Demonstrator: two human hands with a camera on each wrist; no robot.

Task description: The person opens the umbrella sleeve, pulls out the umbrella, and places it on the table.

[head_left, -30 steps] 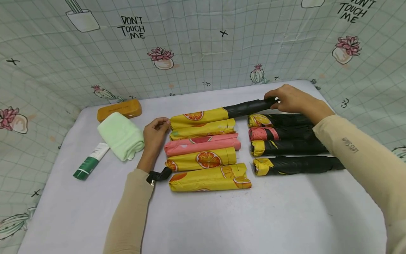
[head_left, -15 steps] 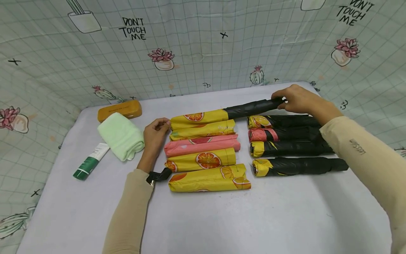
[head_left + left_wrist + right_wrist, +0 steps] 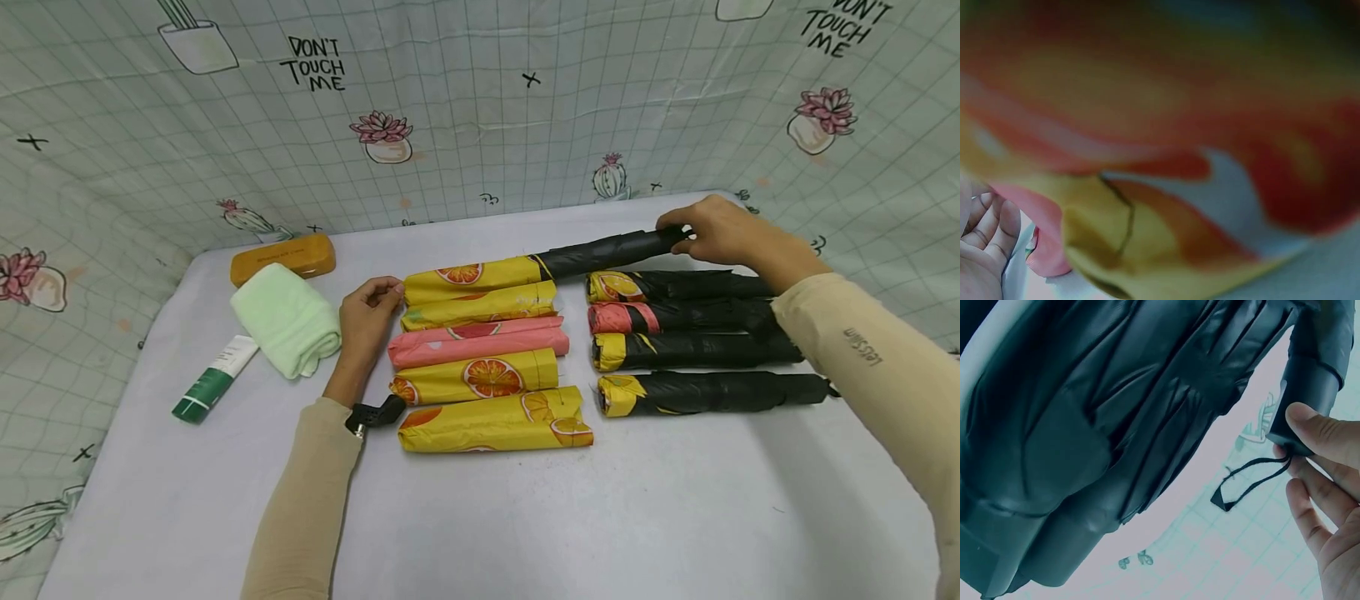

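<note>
My right hand (image 3: 716, 233) pinches the handle end of a black folding umbrella (image 3: 611, 252) at the back of the table. Its black handle (image 3: 1300, 394) and dangling wrist strap (image 3: 1225, 484) show in the right wrist view. The umbrella's other end runs into a yellow orange-slice umbrella cover (image 3: 468, 279). At that cover's left end, my left hand (image 3: 367, 312) pinches the edge between thumb and fingers. Close below lie several more rolled covers, yellow ones (image 3: 472, 419) and a pink one (image 3: 480, 342). In the left wrist view, blurred printed fabric fills most of the frame.
Several black umbrellas (image 3: 712, 392) with yellow or pink ends lie in a stack of rows on the right, below my right forearm. At left are a pale green cloth (image 3: 288, 321), a brown case (image 3: 283, 258) and a green-and-white tube (image 3: 216, 379). A printed curtain (image 3: 480, 100) stands behind.
My right hand has moved to the right with the umbrella handle, and more of the black umbrella shows outside the yellow cover. My left hand has stayed at the cover's left end.
</note>
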